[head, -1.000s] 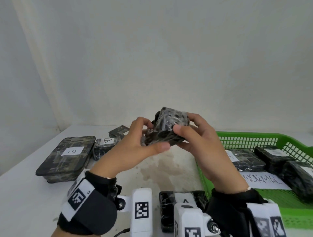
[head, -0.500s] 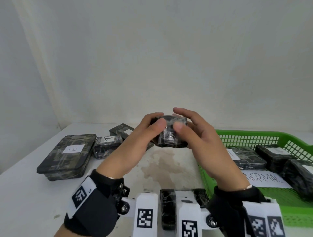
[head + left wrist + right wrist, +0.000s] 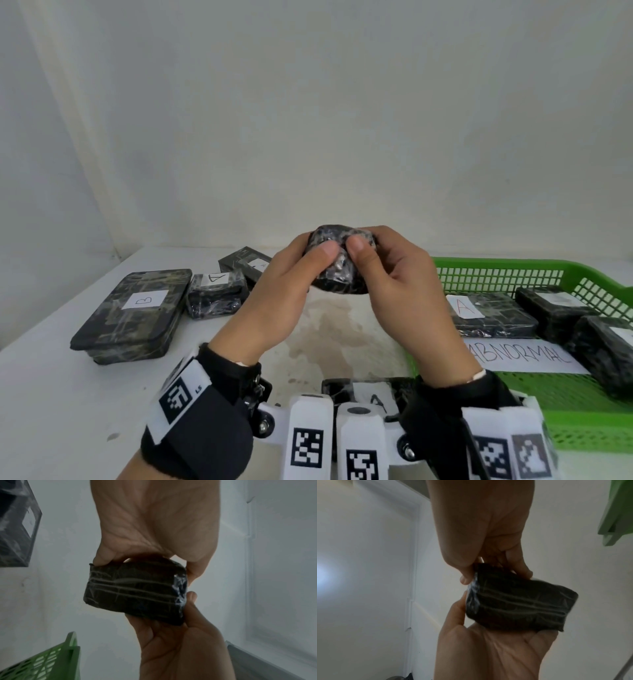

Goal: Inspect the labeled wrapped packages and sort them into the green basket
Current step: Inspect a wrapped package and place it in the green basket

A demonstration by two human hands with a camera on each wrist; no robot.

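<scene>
Black, film-wrapped packages lie left of the green basket [image 3: 513, 274] on the white table [image 3: 44, 394]: a flat tin marked B [image 3: 133, 310] farthest from it, then a small block with a paper label [image 3: 215, 294], then another labelled block [image 3: 248, 265] just behind that one. Nearer the basket, the left hand [image 3: 274, 301] and the right hand [image 3: 407, 291] meet in the air over the stained patch of table beside the basket's left wall. Both grip one small wrapped package [image 3: 339, 263], thumbs pressed side by side on its near face and fingers curled round its back.

A second ago that package was tipped up with a broad face toward the head camera and the thumbs well apart; half a second ago the hands had closed in. Now it sits turned end-on, thumbs almost touching. I judge this to be a rotation for inspection, with no label showing on the faces in view.

Inside the basket lie three packages beside a sheet reading ABNORMAL [image 3: 520, 356], one marked A [image 3: 489, 313]. The held package is not yet sorted; another A-labelled one [image 3: 370, 394] waits just left of the basket's near corner.
</scene>
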